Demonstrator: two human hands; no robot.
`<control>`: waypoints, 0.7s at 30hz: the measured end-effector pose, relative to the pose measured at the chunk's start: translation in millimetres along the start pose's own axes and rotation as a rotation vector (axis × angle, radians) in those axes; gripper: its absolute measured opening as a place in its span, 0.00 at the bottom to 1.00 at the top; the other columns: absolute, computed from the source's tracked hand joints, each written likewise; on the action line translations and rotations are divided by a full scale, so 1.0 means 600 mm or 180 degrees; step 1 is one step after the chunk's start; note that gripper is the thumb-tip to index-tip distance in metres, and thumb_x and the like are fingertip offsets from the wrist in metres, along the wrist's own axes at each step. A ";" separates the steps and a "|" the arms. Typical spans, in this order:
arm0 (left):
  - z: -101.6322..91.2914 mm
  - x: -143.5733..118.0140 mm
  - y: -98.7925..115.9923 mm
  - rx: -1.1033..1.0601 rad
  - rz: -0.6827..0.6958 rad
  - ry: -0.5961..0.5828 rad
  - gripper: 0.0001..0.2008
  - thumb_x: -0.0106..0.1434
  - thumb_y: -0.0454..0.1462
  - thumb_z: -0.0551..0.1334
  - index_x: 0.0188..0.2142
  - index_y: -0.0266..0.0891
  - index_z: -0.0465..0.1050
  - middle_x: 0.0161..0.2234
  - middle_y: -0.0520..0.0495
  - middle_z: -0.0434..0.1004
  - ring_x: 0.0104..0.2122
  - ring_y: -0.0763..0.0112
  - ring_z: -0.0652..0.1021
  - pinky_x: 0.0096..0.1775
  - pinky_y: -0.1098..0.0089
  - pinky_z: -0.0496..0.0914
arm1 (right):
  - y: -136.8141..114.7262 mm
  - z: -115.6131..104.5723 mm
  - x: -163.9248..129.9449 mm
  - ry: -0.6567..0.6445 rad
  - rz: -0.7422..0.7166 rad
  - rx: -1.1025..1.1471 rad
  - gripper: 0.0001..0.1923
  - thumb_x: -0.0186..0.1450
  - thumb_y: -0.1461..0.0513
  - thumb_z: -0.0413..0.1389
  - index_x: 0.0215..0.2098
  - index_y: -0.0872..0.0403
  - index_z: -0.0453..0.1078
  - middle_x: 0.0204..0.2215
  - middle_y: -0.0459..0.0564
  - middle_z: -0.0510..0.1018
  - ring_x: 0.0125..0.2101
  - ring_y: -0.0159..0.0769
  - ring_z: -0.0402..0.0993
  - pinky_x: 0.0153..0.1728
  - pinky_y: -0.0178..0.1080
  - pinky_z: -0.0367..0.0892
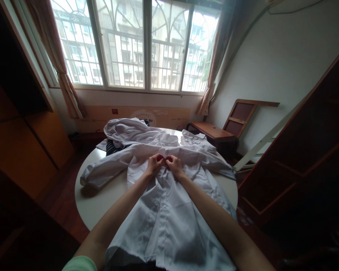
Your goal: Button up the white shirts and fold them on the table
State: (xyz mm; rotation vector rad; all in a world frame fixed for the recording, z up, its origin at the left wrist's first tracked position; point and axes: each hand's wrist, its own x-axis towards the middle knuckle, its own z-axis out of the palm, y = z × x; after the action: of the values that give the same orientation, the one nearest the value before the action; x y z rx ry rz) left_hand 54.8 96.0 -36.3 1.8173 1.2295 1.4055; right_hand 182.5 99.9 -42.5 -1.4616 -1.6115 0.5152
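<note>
A white button-up shirt [164, 214] lies spread front-up on a round white table [101, 195], sleeves out to both sides. My left hand [155, 162] and my right hand [173, 164] meet at the shirt's front placket just below the collar. Both pinch the fabric there, fingertips almost touching each other. Whether a button is between the fingers is too small to tell.
More white garments [130, 131] and a dark striped cloth [114, 148] are piled at the table's far side. A wooden desk [211, 132] and folding chair [240, 116] stand to the right by the wall, cabinets on both sides, a barred window behind.
</note>
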 end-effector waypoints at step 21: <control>-0.003 0.000 -0.003 -0.0026 -0.0071 -0.0053 0.04 0.48 0.34 0.59 0.20 0.35 0.69 0.19 0.52 0.70 0.20 0.77 0.67 0.23 0.77 0.59 | 0.000 0.002 -0.002 -0.0003 0.0091 0.0010 0.05 0.55 0.64 0.55 0.29 0.55 0.72 0.26 0.49 0.78 0.28 0.35 0.75 0.33 0.35 0.69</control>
State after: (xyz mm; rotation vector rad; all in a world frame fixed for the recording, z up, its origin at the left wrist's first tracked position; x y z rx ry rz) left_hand 52.4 96.5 -37.3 1.8009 1.2304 1.3786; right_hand 181.2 99.4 -43.3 -1.4843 -1.5918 0.5344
